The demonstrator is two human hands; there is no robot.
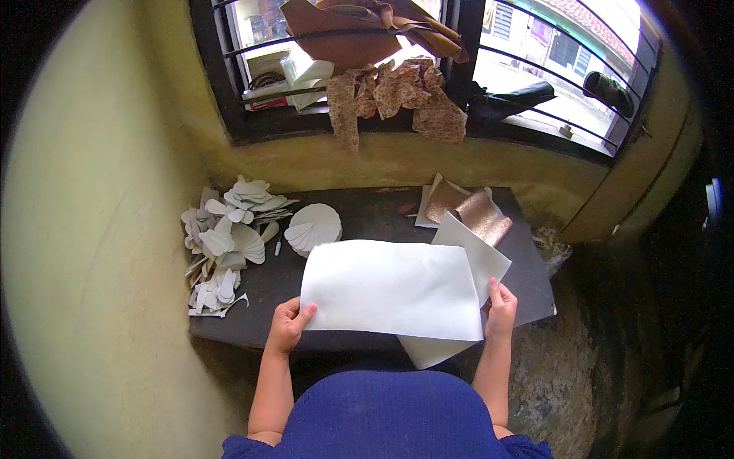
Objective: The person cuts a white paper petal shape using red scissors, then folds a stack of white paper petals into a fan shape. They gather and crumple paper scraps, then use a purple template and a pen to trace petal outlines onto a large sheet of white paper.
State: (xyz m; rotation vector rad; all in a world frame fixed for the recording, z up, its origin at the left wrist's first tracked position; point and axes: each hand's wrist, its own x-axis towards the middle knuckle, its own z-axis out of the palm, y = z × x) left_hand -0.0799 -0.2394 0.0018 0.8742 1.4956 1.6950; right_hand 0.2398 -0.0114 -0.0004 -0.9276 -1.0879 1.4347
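A broad white sheet [390,291], flexible like leather or thick paper, is stretched out in front of me above the near edge of the dark table. My left hand [290,325] is closed on its lower left edge, thumb on top. Under its right side lies a second white sheet [478,260], turned at an angle, with a corner showing below the first one. My right hand [500,309] is closed at the right, thumb resting on this lower sheet's edge; whether it also pinches the upper sheet is hidden.
Many white petal-shaped cutouts [229,229] are heaped at the table's left, beside a round stack of white pieces [314,229]. Bronze shiny material [483,217] lies at the back right on the dark table [260,287]. Brown sheets [344,34] hang at the barred window.
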